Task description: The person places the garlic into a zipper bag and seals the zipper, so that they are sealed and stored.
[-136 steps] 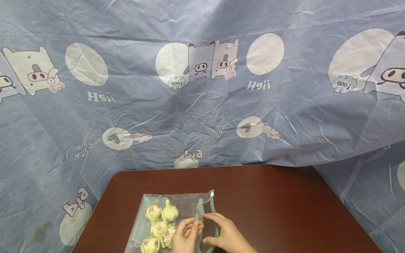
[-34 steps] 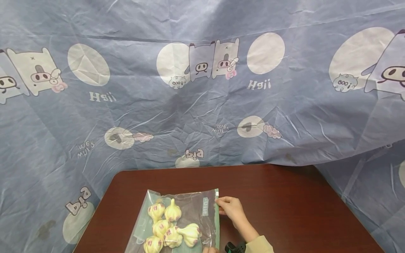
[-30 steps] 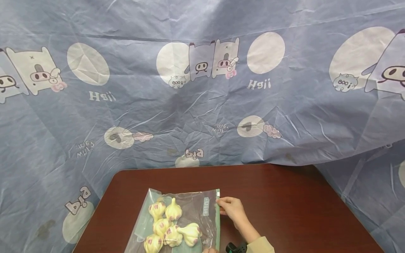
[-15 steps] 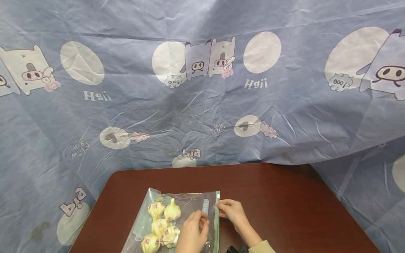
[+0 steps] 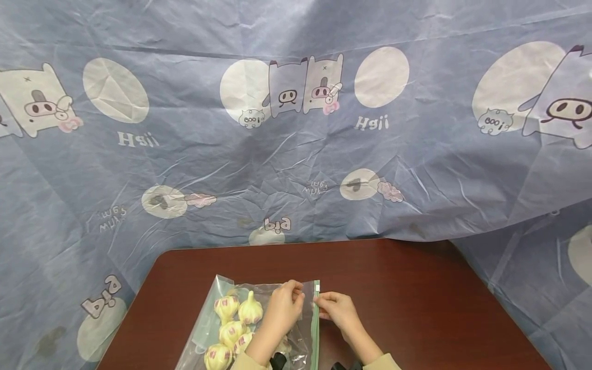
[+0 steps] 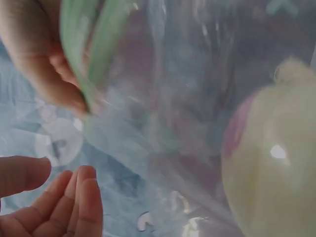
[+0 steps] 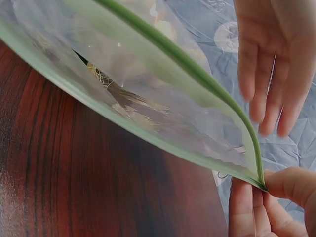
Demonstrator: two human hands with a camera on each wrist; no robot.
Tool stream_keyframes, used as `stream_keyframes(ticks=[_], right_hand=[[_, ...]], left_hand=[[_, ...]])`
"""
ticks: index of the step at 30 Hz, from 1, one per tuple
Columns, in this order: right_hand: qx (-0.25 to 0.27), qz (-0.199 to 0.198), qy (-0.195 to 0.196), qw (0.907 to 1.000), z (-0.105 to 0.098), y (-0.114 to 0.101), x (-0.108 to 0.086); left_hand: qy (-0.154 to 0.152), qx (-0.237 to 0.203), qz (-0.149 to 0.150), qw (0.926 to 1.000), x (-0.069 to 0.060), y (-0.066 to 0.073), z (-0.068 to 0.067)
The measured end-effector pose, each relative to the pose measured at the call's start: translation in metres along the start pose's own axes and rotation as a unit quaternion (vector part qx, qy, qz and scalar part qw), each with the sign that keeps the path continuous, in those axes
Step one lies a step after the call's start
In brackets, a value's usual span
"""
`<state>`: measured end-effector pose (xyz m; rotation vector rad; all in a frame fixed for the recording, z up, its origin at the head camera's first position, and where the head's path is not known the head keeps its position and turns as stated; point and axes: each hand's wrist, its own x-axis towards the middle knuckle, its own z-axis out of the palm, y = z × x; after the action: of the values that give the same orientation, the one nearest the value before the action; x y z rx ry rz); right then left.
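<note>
A clear zip bag with a green-edged mouth lies on the table, mouth to the right. Several pale garlic bulbs with purple marks are inside. My right hand pinches the green edge near the far corner, just below the white slider; the right wrist view shows thumb and fingers on that green strip, whose two sides bow apart. Over the bag's far part, my left hand holds nothing. Its fingers are apart from the green edge, thumb separate, in the left wrist view.
A dark red-brown table extends to the right of and beyond the bag. Behind it hangs a blue cloth printed with cartoon pigs. Black bands show near the wrists.
Both hands worked at the bag's spread mouth earlier. My left hand has since gone from the near edge to the far part, over the bag. My right hand keeps pinching the far corner.
</note>
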<state>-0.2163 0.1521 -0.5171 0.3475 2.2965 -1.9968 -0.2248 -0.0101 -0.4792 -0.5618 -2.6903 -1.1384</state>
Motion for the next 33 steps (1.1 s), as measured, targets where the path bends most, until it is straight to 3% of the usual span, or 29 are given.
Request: stream_keyframes(ticks=[8,14,22,26,33], right_hand=[[-0.006,-0.001,0.002,1.0,-0.002,-0.001,-0.002],[-0.009,-0.004,0.0,0.9999,-0.002,-0.001,-0.004],[-0.008,-0.013,0.007,0.9999,-0.002,-0.001,-0.004],[-0.011,-0.011,0.012,0.9998,-0.002,0.0,-0.003],[-0.029,-0.013,0.012,0.9994,-0.004,0.002,0.0]], left_hand=[[-0.025,-0.018,-0.031,0.999,0.031,-0.01,0.015],[-0.047,0.003,-0.025,0.9986,0.047,-0.012,0.023],[-0.122,-0.012,-0.002,0.9925,0.059,-0.012,0.022],[-0.153,-0.026,-0.014,0.9877,0.063,-0.016,0.024],[-0.166,-0.017,-0.013,0.9858,0.067,-0.02,0.027]])
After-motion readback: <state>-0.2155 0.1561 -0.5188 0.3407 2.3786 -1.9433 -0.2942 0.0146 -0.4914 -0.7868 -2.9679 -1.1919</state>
